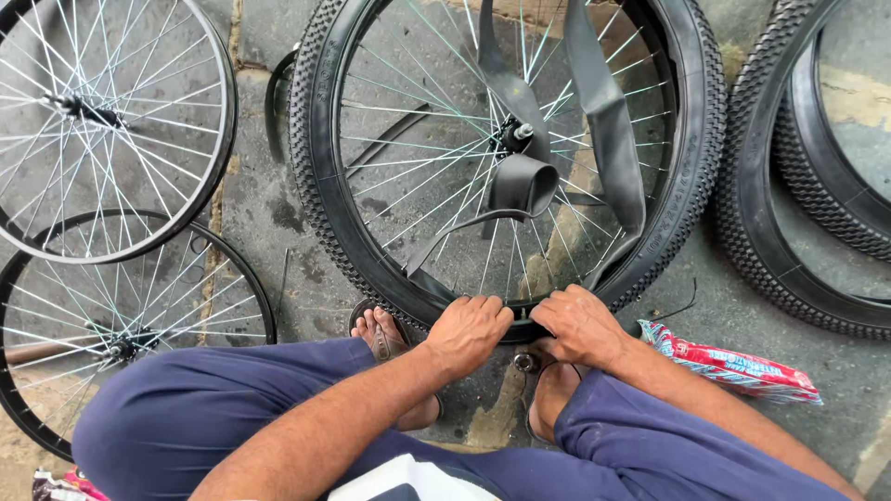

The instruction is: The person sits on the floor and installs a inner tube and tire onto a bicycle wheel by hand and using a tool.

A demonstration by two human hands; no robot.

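Black knobby rubber fills your grip: your left hand (469, 329) and right hand (580, 325) clamp, fingers curled, on the near edge of the tyre (320, 186) of a spoked wheel. Its limp inner tube (608, 130) droops just beyond your knuckles. Two bare rims (223, 130) lie left, two loose tyres (752, 232) right.

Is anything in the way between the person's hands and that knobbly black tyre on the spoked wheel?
Nothing visible. The left hand and right hand already rest directly on the near edge of the knobbly black tyre.
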